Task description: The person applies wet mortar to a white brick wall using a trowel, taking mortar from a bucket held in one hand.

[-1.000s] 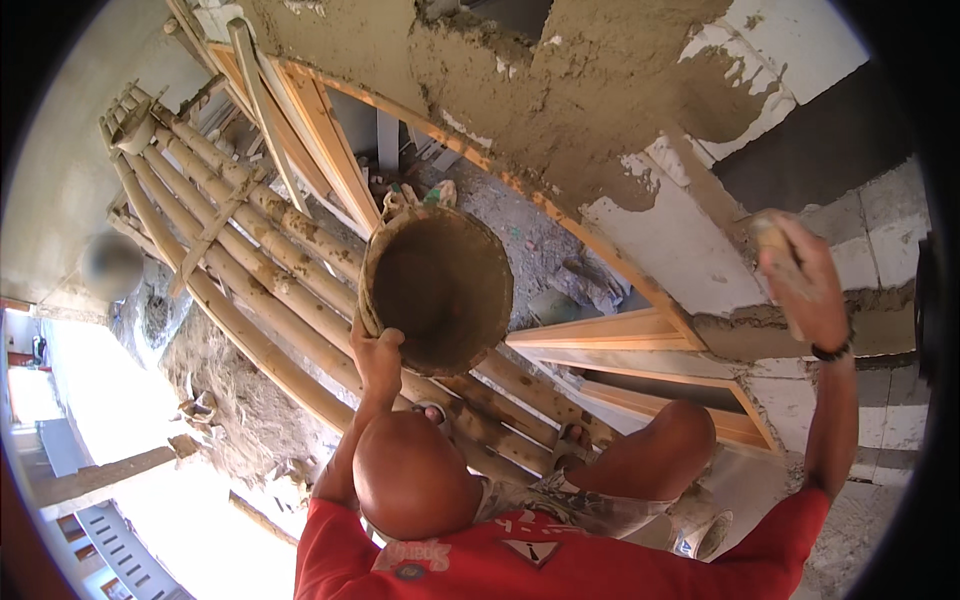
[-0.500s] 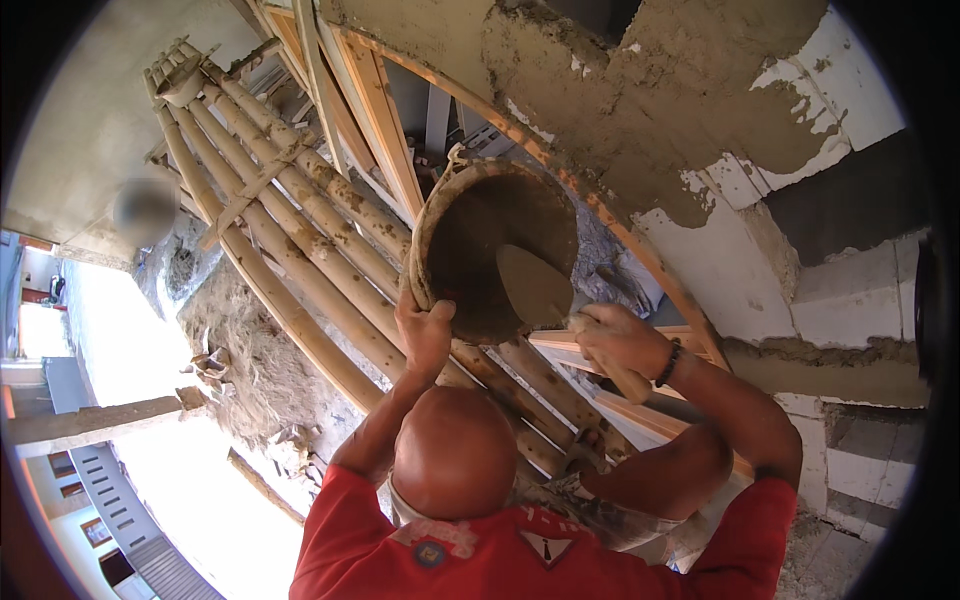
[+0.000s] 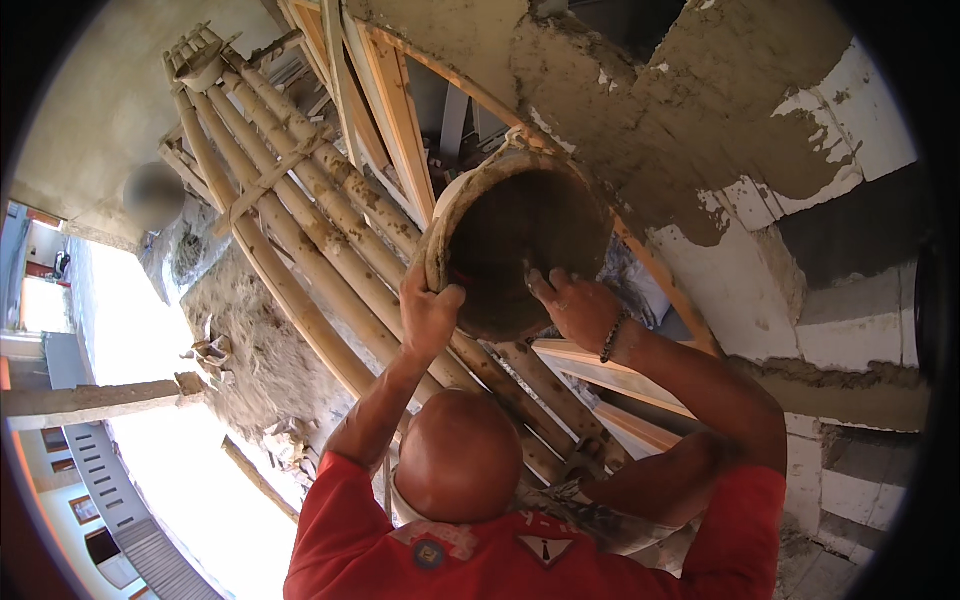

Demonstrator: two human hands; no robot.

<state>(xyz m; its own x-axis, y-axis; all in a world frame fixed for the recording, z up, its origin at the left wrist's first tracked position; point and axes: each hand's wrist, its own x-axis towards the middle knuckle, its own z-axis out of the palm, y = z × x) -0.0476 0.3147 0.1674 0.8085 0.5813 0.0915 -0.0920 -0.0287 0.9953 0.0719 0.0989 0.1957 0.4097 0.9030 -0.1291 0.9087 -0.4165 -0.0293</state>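
A mortar-caked bucket (image 3: 440,225) is tilted with its dark mouth facing me, above bamboo poles. My left hand (image 3: 430,315) grips the left side of its rim, thumb on the edge. At the lower right of the mouth, my right hand (image 3: 580,312) reaches in with curled fingers around the trowel, which is almost wholly hidden in the shaded inside. What lies at the bottom of the bucket is too dark to make out. A dark bead bracelet (image 3: 613,337) circles my right wrist.
A platform of lashed bamboo poles (image 3: 310,230) runs to the upper left. Wooden frames (image 3: 400,120) stand behind the bucket. To the right rises a block wall partly covered with wet mortar (image 3: 690,120). A sand heap (image 3: 260,340) lies below left.
My right hand has moved up and left into the bucket's mouth, and the trowel blade, seen earlier inside it, is now hidden. The bucket appears slightly farther right in view.
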